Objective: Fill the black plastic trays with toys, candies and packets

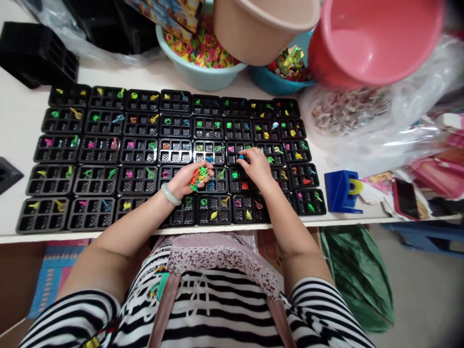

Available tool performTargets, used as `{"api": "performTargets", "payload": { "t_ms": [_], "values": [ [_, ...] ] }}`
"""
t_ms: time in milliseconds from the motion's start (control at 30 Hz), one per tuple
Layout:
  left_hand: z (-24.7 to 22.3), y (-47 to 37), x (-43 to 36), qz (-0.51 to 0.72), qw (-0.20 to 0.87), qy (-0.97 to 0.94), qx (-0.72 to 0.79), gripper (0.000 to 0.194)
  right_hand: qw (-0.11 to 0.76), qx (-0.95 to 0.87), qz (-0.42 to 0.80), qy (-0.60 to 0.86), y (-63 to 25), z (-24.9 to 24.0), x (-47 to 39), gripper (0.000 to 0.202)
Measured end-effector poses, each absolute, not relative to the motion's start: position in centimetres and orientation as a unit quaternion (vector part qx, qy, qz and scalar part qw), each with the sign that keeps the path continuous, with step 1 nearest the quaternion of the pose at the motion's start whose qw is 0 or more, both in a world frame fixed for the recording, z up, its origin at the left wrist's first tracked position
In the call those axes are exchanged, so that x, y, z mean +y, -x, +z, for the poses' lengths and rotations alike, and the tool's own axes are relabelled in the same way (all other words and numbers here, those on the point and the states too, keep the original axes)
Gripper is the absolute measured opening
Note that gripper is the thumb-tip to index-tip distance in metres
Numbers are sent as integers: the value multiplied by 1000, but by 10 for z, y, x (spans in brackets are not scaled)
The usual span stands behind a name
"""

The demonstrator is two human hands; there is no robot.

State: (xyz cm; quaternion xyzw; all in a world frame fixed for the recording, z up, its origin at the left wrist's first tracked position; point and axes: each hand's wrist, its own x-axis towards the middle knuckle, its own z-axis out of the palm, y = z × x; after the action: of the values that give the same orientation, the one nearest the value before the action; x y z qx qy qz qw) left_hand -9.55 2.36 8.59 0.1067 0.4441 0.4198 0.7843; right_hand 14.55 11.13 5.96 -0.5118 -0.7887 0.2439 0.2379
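Toys are cupped in the left hand; toward two o'clock, a blue toy is pinched by the right hand. Some could be spilled by palm tilt.

This looks like a small workshop, stocked in bulk. Rows of matching black trays fill much of a white table, and behind them a pale blue basin is heaped with bright plastic pieces and a darker blue basin holds shiny bits. A clear bag bulges with small printed packets (too many to count), what looks like a blue tape dispenser stands near the front edge, and the person wears an apron
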Motion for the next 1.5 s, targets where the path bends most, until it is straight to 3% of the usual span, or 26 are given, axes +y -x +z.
{"api": "performTargets", "payload": {
  "t_ms": [100, 200, 433, 633, 767, 867, 1133, 1267, 1500],
  "values": [
    [90, 91, 18, 430, 771, -90, 462, 30, 273, -821, 307, 396, -110, 72, 75, 18],
    [95, 88, 12, 461, 740, -59, 487, 38, 256, -856, 344, 288, -74, 85, 40, 24],
    [104, 109, -9, 448, 737, -46, 503, 52, 255, -842, 403, 252, -34, 80, 18, 8],
    [97, 142, -38, 388, 750, -87, 529, 49, 245, -724, 580, 281, -10, 67, 13, 12],
    [90, 161, -63, 374, 772, -129, 497, 32, 207, -658, 665, 287, -14, 69, 0, 22],
    [86, 174, -81, 388, 774, -158, 476, 19, 187, -722, 609, 269, -27, 72, -15, 17],
    [87, 195, -110, 449, 721, -149, 506, 23, 86, -890, 411, 179, -39, 50, -36, 10],
    [88, 202, -121, 460, 713, -133, 512, 21, 99, -899, 394, 160, -40, 51, -32, 14],
    [87, 215, -132, 489, 673, -158, 532, 22, 41, -942, 311, 119, -38, 62, -35, 32]
  ]
}}
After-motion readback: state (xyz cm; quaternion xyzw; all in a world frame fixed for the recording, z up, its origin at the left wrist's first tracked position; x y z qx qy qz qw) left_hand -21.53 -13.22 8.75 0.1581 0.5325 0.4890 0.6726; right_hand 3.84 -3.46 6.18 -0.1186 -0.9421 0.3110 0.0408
